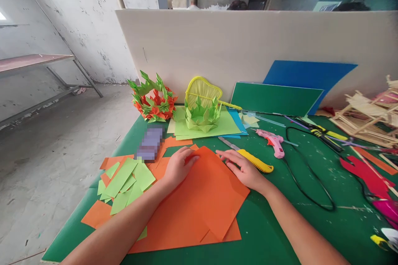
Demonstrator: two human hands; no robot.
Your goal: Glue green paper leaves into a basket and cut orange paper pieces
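Note:
A sheet of orange paper [214, 182] lies at a slant on a larger orange sheet [174, 232] in front of me. My left hand [180, 165] is curled at its upper left edge, with thumb and fingers closed on the paper. At the upper right edge, my right hand [242, 167] has its fingers apart and holds nothing. Just beyond that hand rests a yellow utility knife [256, 161] with its blade out. Cut pieces of green paper [124, 178] and orange paper [98, 214] lie scattered by my left forearm.
Behind stand a green folded-paper crown [202, 118], an orange-and-green one [155, 101] and a yellow fan-shaped piece [203, 89]. A pink glue gun [272, 143] trails its black cord on the right. A blurred phone-like object [150, 144] lies left. Wooden stick models [367, 112] sit far right.

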